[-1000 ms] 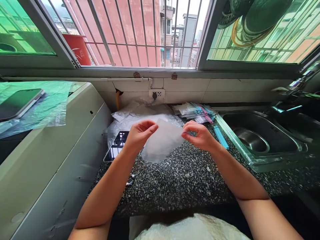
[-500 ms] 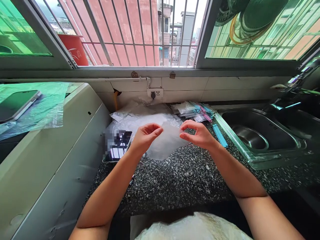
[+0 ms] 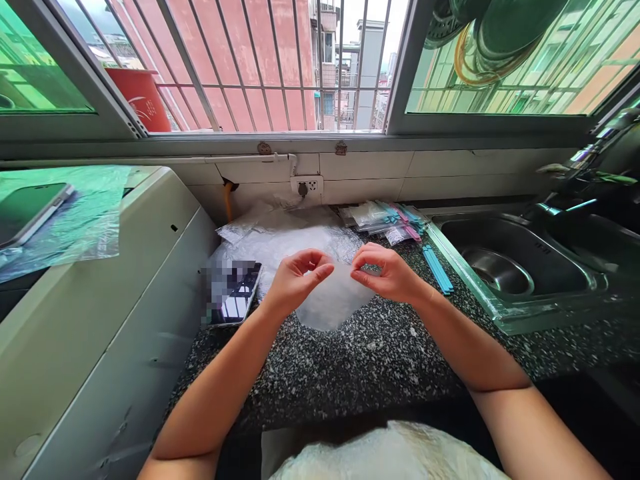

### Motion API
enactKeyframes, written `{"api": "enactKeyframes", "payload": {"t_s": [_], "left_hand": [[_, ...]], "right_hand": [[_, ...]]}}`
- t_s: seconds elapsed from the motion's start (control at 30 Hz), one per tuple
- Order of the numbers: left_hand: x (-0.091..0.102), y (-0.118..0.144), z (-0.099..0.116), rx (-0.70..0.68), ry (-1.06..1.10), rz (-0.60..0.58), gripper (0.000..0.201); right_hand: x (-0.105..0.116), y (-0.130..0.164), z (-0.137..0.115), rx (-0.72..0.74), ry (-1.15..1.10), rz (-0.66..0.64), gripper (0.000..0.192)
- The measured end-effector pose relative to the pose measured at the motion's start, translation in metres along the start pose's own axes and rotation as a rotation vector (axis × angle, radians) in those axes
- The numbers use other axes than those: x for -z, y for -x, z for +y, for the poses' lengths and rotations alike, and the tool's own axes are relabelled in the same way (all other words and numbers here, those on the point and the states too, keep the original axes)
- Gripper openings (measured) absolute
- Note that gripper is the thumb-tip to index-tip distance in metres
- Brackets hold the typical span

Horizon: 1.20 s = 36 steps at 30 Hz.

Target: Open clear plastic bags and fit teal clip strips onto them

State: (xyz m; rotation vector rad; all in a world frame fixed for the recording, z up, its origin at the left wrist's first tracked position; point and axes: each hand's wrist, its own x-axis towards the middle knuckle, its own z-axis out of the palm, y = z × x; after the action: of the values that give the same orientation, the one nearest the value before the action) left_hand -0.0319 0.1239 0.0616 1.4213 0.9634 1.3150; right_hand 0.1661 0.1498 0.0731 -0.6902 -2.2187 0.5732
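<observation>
Two bare hands are raised above the speckled bench point(image 3: 370, 360), both pinching the top edge of one translucent plastic bag point(image 3: 333, 303). Left hand point(image 3: 295, 280): thumb and forefinger closed on the bag's upper left corner, remaining fingers curled. Right hand point(image 3: 387, 273): thumb and forefinger closed on the upper right corner, the other fingers arched above. The two sets of fingertips stand near each other, not touching. The bag hangs below the fingers, its lower edge close to the bench surface; contact there cannot be confirmed.

Beyond the fingers, toward the wall, lies a heap of clear plastic bags point(image 3: 280, 237). Just left of the left hand a phone point(image 3: 235, 297) lies flat on the bench, its screen partly blurred. Beyond the right hand sits a stack of small packets with pink and blue strips point(image 3: 385, 220), and blue strips point(image 3: 437, 267) lie beside the steel sink point(image 3: 500, 267) further right. Far left, a white appliance point(image 3: 100, 320) carries a second phone point(image 3: 27, 210) on plastic film.
</observation>
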Motion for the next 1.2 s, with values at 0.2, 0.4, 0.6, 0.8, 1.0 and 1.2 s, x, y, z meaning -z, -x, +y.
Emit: {"api": "enactKeyframes", "payload": {"t_s": [0.2, 0.4, 0.6, 0.8, 1.0, 1.2], "left_hand": [[0.004, -0.003, -0.001, 0.031, 0.127, 0.147, 0.028], [0.011, -0.006, -0.004, 0.013, 0.204, 0.212, 0.024], [0.012, -0.008, -0.008, -0.016, 0.237, 0.237, 0.024], [0.01, -0.008, -0.01, -0.048, 0.219, 0.248, 0.023], [0.001, -0.004, -0.004, -0.001, 0.112, 0.189, 0.025], [0.001, -0.002, -0.002, -0.023, 0.072, 0.173, 0.027]], "right_hand": [[0.003, 0.0, 0.001, -0.095, -0.005, -0.033, 0.014], [0.007, 0.001, 0.004, -0.144, -0.075, 0.03, 0.014], [0.006, 0.001, 0.006, -0.151, -0.087, 0.075, 0.014], [0.009, 0.0, 0.008, -0.148, -0.053, 0.065, 0.013], [0.009, 0.0, 0.002, -0.134, -0.046, 0.074, 0.013], [0.006, 0.0, 0.003, -0.072, 0.018, 0.092, 0.016]]}}
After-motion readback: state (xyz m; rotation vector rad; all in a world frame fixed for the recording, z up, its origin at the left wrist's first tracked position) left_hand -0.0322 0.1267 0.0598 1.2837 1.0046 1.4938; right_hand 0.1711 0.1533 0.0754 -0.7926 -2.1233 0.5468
